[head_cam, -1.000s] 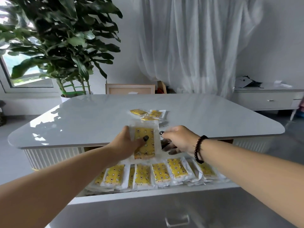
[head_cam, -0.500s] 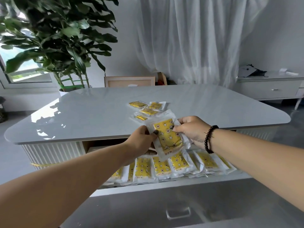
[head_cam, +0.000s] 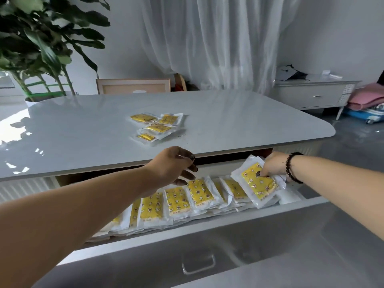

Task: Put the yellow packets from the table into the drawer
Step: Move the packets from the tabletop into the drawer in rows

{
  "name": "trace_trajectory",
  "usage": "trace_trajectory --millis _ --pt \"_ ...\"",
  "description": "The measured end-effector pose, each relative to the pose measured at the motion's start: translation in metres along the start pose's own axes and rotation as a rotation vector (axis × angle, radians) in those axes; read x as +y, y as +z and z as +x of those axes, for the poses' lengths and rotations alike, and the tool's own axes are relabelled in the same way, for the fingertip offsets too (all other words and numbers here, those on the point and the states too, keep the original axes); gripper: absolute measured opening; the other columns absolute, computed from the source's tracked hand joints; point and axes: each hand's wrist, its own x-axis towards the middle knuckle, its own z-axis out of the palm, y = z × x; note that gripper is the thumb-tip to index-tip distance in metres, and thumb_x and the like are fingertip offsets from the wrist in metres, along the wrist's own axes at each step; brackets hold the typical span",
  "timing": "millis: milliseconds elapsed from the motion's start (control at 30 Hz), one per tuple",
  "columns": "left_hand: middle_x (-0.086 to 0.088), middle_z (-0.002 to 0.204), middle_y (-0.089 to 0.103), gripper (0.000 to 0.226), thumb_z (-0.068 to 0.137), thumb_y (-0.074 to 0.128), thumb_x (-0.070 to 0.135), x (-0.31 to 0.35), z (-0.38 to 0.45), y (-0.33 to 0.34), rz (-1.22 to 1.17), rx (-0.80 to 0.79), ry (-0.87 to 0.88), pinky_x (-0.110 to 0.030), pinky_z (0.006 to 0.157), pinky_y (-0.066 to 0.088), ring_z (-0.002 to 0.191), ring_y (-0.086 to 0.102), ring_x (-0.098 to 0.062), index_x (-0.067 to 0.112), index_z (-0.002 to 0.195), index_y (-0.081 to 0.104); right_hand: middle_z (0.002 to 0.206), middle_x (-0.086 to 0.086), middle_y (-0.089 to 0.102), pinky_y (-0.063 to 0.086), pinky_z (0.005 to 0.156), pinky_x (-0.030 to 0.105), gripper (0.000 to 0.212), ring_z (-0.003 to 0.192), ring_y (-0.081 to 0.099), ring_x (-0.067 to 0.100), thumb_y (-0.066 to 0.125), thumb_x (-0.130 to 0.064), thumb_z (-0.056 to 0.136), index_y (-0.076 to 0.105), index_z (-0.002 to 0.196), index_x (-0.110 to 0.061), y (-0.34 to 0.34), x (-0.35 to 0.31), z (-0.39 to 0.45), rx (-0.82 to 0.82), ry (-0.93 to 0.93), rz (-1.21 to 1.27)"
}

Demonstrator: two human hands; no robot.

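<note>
A yellow packet [head_cam: 256, 181], flat in a clear plastic sleeve with white edges and small star and flower prints, sits tilted at the right end of the open drawer [head_cam: 207, 223], its lower edge resting on the row of packets [head_cam: 187, 199] already inside. The right hand [head_cam: 272, 168] pinches its upper right corner, fingers curled onto the plastic; a black bead bracelet [head_cam: 291, 167] circles the wrist. The row runs overlapping from the drawer's left end to its right, each packet leaning on the next. The left hand [head_cam: 174, 165] hovers over the middle of the drawer just under the tabletop's near edge, fingers loosely spread and holding nothing. Four more packets [head_cam: 155, 126] lie in a loose cluster near the middle of the glossy grey tabletop [head_cam: 83, 129], well apart from the hands. The drawer front is smooth, pale and bears a metal handle [head_cam: 198, 265]. Beyond the far left corner stands a leafy plant [head_cam: 41, 38]; a wooden chair back [head_cam: 133, 86] shows behind the far edge, a sheer white curtain [head_cam: 218, 42] hangs behind, and a low sideboard [head_cam: 311, 94] stands to the right.
</note>
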Motion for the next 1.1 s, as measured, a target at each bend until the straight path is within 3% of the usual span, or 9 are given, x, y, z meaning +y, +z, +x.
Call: trace_trajectory --millis 100,167,333,400,567,700,800,967,1100 --pt "-0.002 0.088 0.073 0.011 0.099 0.051 0.016 -0.003 0.004 0.004 0.047 -0.053 -0.011 -0.026 0.065 0.056 0.072 0.069 -0.014 0.013 0.105 0.059 0.103 0.01 0.055 0.043 0.053 0.024 0.038 0.091 0.057 0.023 0.073 -0.022 0.081 0.055 0.11 -0.004 0.018 0.0 0.013 0.096 0.088 0.023" --pt "-0.002 0.088 0.073 0.012 0.099 0.051 0.015 -0.005 0.006 0.004 0.066 -0.07 -0.016 -0.025 0.065 0.056 0.073 0.07 -0.015 0.013 0.106 0.06 0.115 0.014 0.058 0.045 0.065 0.026 0.055 0.103 0.058 0.025 0.07 -0.019 0.085 0.046 0.131 -0.001 0.029 -0.002 0.025 0.136 0.109 0.113" --pt "-0.004 0.09 0.073 0.014 0.099 0.049 0.014 -0.012 0.01 -0.002 0.098 -0.091 -0.026 -0.025 0.065 0.055 0.074 0.07 -0.015 0.014 0.107 0.061 0.134 0.019 0.051 0.045 0.086 0.029 0.052 0.122 0.051 0.032 0.06 -0.013 0.091 0.04 0.138 0.001 0.042 0.004 0.049 0.179 0.088 0.056" --pt "-0.003 0.088 0.073 0.014 0.099 0.049 0.014 -0.018 0.011 -0.007 0.109 -0.092 -0.041 -0.025 0.064 0.055 0.072 0.071 -0.014 0.014 0.106 0.061 0.127 0.018 0.056 0.045 0.075 0.027 0.048 0.114 0.057 0.031 0.064 -0.015 0.088 0.048 0.132 0.0 0.044 0.008 0.052 0.227 0.08 -0.002" --pt "0.0 0.081 0.074 0.015 0.099 0.049 0.013 -0.03 0.016 -0.022 0.125 -0.066 -0.084 -0.028 0.066 0.054 0.073 0.07 -0.016 0.013 0.105 0.062 0.116 0.016 0.061 0.047 0.072 0.027 0.035 0.103 0.062 0.03 0.064 -0.014 0.088 0.057 0.119 0.001 0.047 0.014 0.061 0.32 0.037 -0.102" --pt "-0.002 0.084 0.074 0.015 0.099 0.049 0.013 -0.034 0.014 -0.031 0.125 -0.047 -0.09 -0.025 0.062 0.052 0.075 0.071 -0.017 0.014 0.105 0.063 0.114 0.011 0.05 0.046 0.069 0.031 0.027 0.101 0.055 0.029 0.053 0.0 0.084 0.054 0.11 -0.01 0.056 0.014 0.056 0.434 -0.195 -0.457" --pt "-0.002 0.085 0.075 0.016 0.099 0.048 0.012 -0.034 0.011 -0.035 0.128 -0.045 -0.079 -0.026 0.065 0.052 0.077 0.071 -0.017 0.014 0.106 0.062 0.113 0.004 0.05 0.045 0.071 0.03 0.023 0.103 0.052 0.023 0.045 -0.002 0.087 0.054 0.103 -0.017 0.066 0.011 0.054 0.321 -0.391 -0.627" --pt "0.0 0.087 0.074 0.016 0.1 0.047 0.014 -0.029 0.005 -0.038 0.142 -0.045 -0.05 -0.027 0.069 0.054 0.078 0.071 -0.016 0.014 0.108 0.061 0.118 0.007 0.048 0.049 0.083 0.035 0.022 0.113 0.049 0.025 0.045 -0.01 0.092 0.051 0.113 -0.012 0.07 0.003 0.048 0.265 -0.419 -0.75" --pt "-0.001 0.087 0.073 0.014 0.099 0.048 0.014 -0.021 0.001 -0.041 0.13 -0.009 -0.016 -0.025 0.065 0.054 0.077 0.07 -0.015 0.013 0.107 0.06 0.117 0.005 0.05 0.047 0.073 0.032 0.023 0.107 0.053 0.023 0.046 -0.01 0.091 0.054 0.112 -0.013 0.067 -0.014 0.033 0.292 -0.434 -0.746"
